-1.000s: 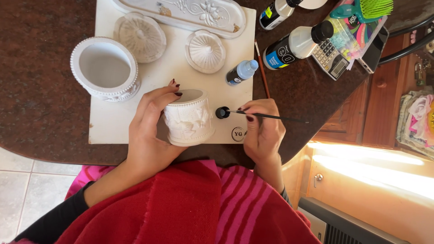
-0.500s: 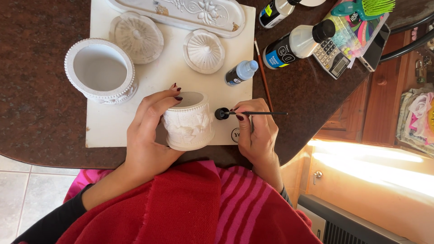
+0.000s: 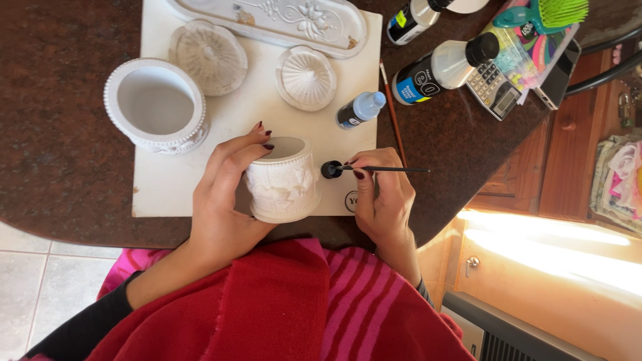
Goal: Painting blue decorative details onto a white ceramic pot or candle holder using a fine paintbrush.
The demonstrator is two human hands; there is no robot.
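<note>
Left hand [image 3: 224,194]: wrapped around the white embossed cup [image 3: 282,186], fingers over its rim, holding it tilted at the near edge of the white board [image 3: 160,194].
Right hand [image 3: 382,197]: pinched closed on a thin paintbrush [image 3: 388,169], tip dipping into a small black cap [image 3: 330,169] just beside the cup.
Risk: I judge a loaded brush could drip or smear black on the pale relief if the cup rolls in the loose hold; the cap, so near the cup's side, could be knocked over.
Cup relative to grip: inside the left palm, just left of the brush tip.
Beyond the hands: a small dark paint bottle [image 3: 360,110], two ribbed white lids [image 3: 306,77], a larger white pot [image 3: 156,105].
Farthest: an ornate white tray [image 3: 281,20].
</note>
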